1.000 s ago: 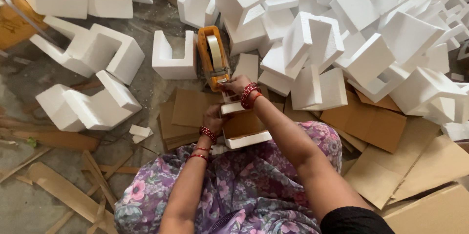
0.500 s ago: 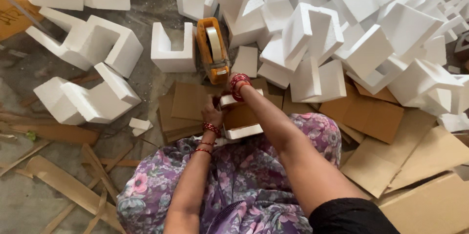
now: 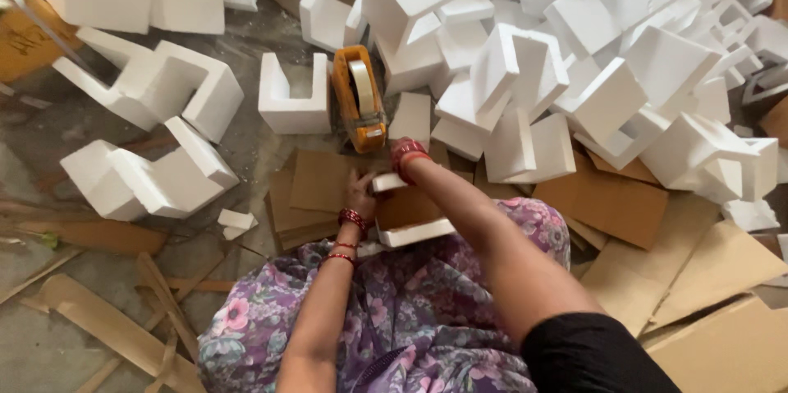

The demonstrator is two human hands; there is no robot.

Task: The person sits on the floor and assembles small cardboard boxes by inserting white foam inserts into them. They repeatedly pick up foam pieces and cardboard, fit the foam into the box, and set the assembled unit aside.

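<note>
I sit on the floor with a white foam block wrapped in brown cardboard (image 3: 408, 214) in front of my lap. My left hand (image 3: 359, 193) grips its left end, red bangles on the wrist. My right hand (image 3: 397, 156) reaches over the block's far end, bent downward just beside the near end of an orange tape dispenser (image 3: 359, 105). Its fingers are hidden behind the bangled wrist. The dispenser lies on the floor, pointing away from me.
A large heap of white foam corner pieces (image 3: 574, 73) fills the far right. A U-shaped foam piece (image 3: 294, 97) and larger foam blocks (image 3: 156, 171) lie at left. Flat cardboard sheets (image 3: 706, 278) are at right and cardboard strips (image 3: 115, 327) at lower left.
Both hands stay on the block almost unmoved. The right wrist has come slightly nearer to me; the dispenser has not shifted.
</note>
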